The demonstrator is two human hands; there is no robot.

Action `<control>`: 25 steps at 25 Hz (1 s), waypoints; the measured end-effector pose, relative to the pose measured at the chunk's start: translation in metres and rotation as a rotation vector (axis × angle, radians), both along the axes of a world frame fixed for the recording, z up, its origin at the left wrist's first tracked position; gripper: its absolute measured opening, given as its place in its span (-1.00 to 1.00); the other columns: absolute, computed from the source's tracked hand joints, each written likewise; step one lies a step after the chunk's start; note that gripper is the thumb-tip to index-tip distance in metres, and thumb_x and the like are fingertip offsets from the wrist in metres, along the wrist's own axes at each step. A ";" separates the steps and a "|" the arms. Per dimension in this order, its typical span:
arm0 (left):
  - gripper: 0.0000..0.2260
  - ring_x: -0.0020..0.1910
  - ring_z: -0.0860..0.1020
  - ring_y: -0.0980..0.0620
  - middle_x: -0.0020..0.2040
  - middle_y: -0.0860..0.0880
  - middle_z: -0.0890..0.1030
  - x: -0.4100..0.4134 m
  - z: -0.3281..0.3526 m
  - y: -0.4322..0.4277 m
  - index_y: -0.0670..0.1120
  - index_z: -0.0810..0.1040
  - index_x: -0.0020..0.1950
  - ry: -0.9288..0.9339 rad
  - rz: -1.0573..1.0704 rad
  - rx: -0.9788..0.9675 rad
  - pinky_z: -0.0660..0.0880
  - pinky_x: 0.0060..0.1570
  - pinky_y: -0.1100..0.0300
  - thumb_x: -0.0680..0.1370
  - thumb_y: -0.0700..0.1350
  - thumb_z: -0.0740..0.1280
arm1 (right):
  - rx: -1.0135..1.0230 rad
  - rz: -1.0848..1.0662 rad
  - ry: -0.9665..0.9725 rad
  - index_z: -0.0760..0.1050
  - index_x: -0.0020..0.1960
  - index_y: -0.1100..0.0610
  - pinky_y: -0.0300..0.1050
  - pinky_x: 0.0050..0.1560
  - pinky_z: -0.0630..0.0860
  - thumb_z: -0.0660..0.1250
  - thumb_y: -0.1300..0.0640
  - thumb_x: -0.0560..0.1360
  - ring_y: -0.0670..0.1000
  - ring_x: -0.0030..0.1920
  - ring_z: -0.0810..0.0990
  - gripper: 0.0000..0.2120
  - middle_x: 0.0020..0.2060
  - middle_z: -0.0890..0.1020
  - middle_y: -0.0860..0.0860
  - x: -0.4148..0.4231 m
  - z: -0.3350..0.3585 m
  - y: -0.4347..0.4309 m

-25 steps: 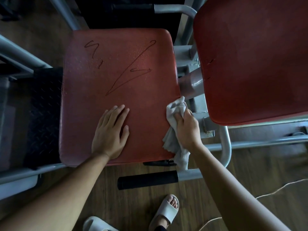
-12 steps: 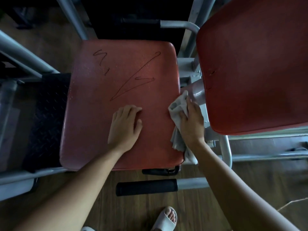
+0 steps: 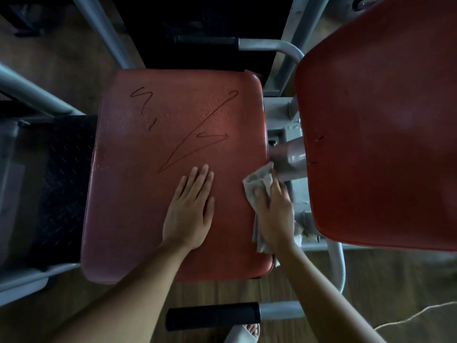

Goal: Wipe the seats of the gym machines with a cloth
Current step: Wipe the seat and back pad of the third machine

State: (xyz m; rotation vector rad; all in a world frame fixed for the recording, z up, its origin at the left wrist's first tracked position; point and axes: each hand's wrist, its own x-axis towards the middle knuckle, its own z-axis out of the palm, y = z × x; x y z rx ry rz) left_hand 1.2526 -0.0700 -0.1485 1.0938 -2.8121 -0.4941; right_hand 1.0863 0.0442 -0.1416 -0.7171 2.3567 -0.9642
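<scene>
Head view: left grip (image 3: 189, 214) lies flat on padded red seat (image 3: 138, 199); right grip (image 3: 275, 215) clutches crumpled cloth (image 3: 257, 181).

The crumpled pale grey cloth (image 3: 257, 184) is held under the right grip (image 3: 274, 214), on the right edge of the red seat (image 3: 148, 206), which has dark scribbles beyond the grip.

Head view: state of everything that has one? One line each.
seat, dark scribbles and fine droplets on its far half
cloth, crumpled, pressed against the seat's right edge
left hand, flat on the seat, fingers straight
right hand, grips the cloth
back pad, small cuts near its left edge
</scene>
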 end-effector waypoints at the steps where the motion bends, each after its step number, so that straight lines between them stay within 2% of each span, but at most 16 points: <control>1: -0.51 0.62 -0.01 0.05 0.64 0.00 0.10 0.000 0.000 0.001 -0.11 0.16 0.61 -0.010 0.002 0.010 0.04 0.58 0.02 0.68 -0.03 0.04 | 0.024 0.003 0.024 0.34 0.49 0.03 0.08 0.25 0.53 0.13 -0.18 0.63 0.03 0.32 0.51 -0.49 0.35 0.51 0.02 0.007 -0.002 0.009; 3: -0.51 0.62 -0.02 0.06 0.64 0.01 0.08 0.000 0.000 0.000 -0.10 0.15 0.62 -0.019 0.006 0.014 0.01 0.59 0.03 0.68 -0.03 0.03 | 0.033 -0.022 0.044 0.35 0.49 0.05 0.11 0.26 0.52 0.13 -0.17 0.63 0.04 0.32 0.52 -0.49 0.33 0.53 0.03 0.007 -0.005 0.005; 5: -0.51 0.62 0.00 0.04 0.64 0.00 0.10 0.000 -0.001 0.000 -0.11 0.17 0.61 -0.011 0.000 0.013 0.03 0.59 0.02 0.68 -0.03 0.04 | 0.002 -0.070 0.026 0.36 0.50 0.09 -0.02 0.25 0.49 0.19 -0.07 0.66 0.06 0.29 0.54 -0.54 0.28 0.57 0.08 -0.007 -0.004 -0.020; 6: -0.52 0.62 0.01 0.03 0.63 -0.01 0.11 0.001 -0.001 0.001 -0.12 0.18 0.61 -0.006 -0.002 0.013 0.04 0.59 0.01 0.68 -0.04 0.04 | -0.026 -0.078 0.016 0.42 0.44 0.12 -0.08 0.18 0.50 0.21 -0.03 0.66 0.07 0.23 0.57 -0.59 0.21 0.60 0.10 -0.016 -0.003 -0.036; 9: -0.52 0.63 0.00 0.03 0.64 -0.02 0.10 0.001 -0.002 0.001 -0.12 0.17 0.61 -0.016 -0.012 -0.001 0.06 0.59 -0.01 0.70 -0.02 0.02 | -0.104 -0.108 -0.004 0.52 0.24 0.17 -0.05 0.04 0.55 0.21 -0.02 0.67 0.03 0.06 0.63 -0.69 0.04 0.64 0.05 -0.029 0.000 -0.059; 12: -0.51 0.63 -0.02 0.04 0.64 -0.01 0.08 0.000 -0.002 0.001 -0.12 0.15 0.62 -0.027 -0.009 -0.003 0.06 0.59 -0.01 0.69 -0.02 0.01 | -0.045 -0.116 -0.007 0.50 0.32 0.14 -0.21 0.09 0.45 0.22 -0.02 0.67 -0.04 0.12 0.58 -0.67 0.10 0.61 -0.01 -0.012 0.008 -0.028; 14: -0.51 0.63 -0.03 0.04 0.64 0.00 0.08 0.000 -0.002 0.001 -0.11 0.14 0.62 -0.031 -0.003 0.003 0.06 0.58 -0.01 0.69 -0.02 0.01 | -0.003 -0.067 0.032 0.46 0.39 0.13 -0.19 0.17 0.42 0.23 0.02 0.66 -0.01 0.20 0.55 -0.65 0.18 0.59 0.02 0.000 0.011 -0.008; 16: -0.51 0.63 -0.02 0.04 0.64 -0.01 0.08 0.000 -0.002 0.001 -0.11 0.15 0.62 -0.024 0.000 -0.002 0.07 0.58 -0.02 0.69 -0.03 0.03 | 0.003 -0.054 0.037 0.41 0.46 0.12 -0.22 0.16 0.41 0.24 0.04 0.66 0.02 0.23 0.54 -0.60 0.22 0.58 0.06 -0.004 0.009 -0.014; 17: -0.51 0.63 -0.01 0.03 0.64 -0.01 0.09 0.000 -0.002 0.001 -0.12 0.16 0.61 -0.018 -0.003 -0.003 0.07 0.58 -0.02 0.69 -0.03 0.03 | -0.004 -0.067 0.024 0.42 0.46 0.14 -0.28 0.09 0.40 0.23 0.04 0.66 0.03 0.21 0.55 -0.60 0.19 0.59 0.06 -0.012 0.007 -0.026; 19: -0.52 0.63 0.00 0.02 0.64 -0.01 0.10 0.000 -0.002 0.001 -0.12 0.18 0.61 -0.009 -0.009 -0.007 0.08 0.58 -0.03 0.69 -0.03 0.03 | -0.038 -0.080 -0.005 0.50 0.30 0.21 -0.49 -0.14 0.33 0.22 0.05 0.67 0.06 0.11 0.60 -0.70 0.03 0.59 0.02 -0.029 0.003 -0.054; 21: -0.52 0.63 0.00 0.02 0.64 -0.01 0.10 0.000 -0.003 0.001 -0.12 0.17 0.61 -0.010 -0.010 -0.017 0.07 0.58 -0.03 0.69 -0.03 0.02 | -0.074 -0.101 -0.017 0.52 0.18 0.23 -0.54 -0.23 0.31 0.21 0.05 0.68 0.08 0.04 0.62 -0.74 -0.05 0.58 -0.01 -0.038 0.002 -0.068; 23: -0.52 0.63 0.00 0.02 0.63 -0.02 0.10 -0.001 -0.003 0.001 -0.12 0.17 0.61 -0.005 -0.010 -0.019 0.06 0.58 -0.02 0.69 -0.03 0.02 | -0.056 -0.099 -0.003 0.51 0.22 0.21 -0.51 -0.19 0.32 0.21 0.03 0.67 0.10 0.06 0.61 -0.72 -0.01 0.61 0.04 -0.031 0.003 -0.054; 25: -0.51 0.63 0.00 0.02 0.64 -0.01 0.09 0.000 -0.003 0.001 -0.12 0.16 0.61 -0.010 -0.010 -0.019 0.05 0.59 -0.01 0.68 -0.03 0.02 | 0.002 -0.071 -0.001 0.43 0.42 0.15 -0.41 0.04 0.37 0.21 0.01 0.67 0.07 0.20 0.57 -0.62 0.18 0.60 0.08 -0.014 0.007 -0.027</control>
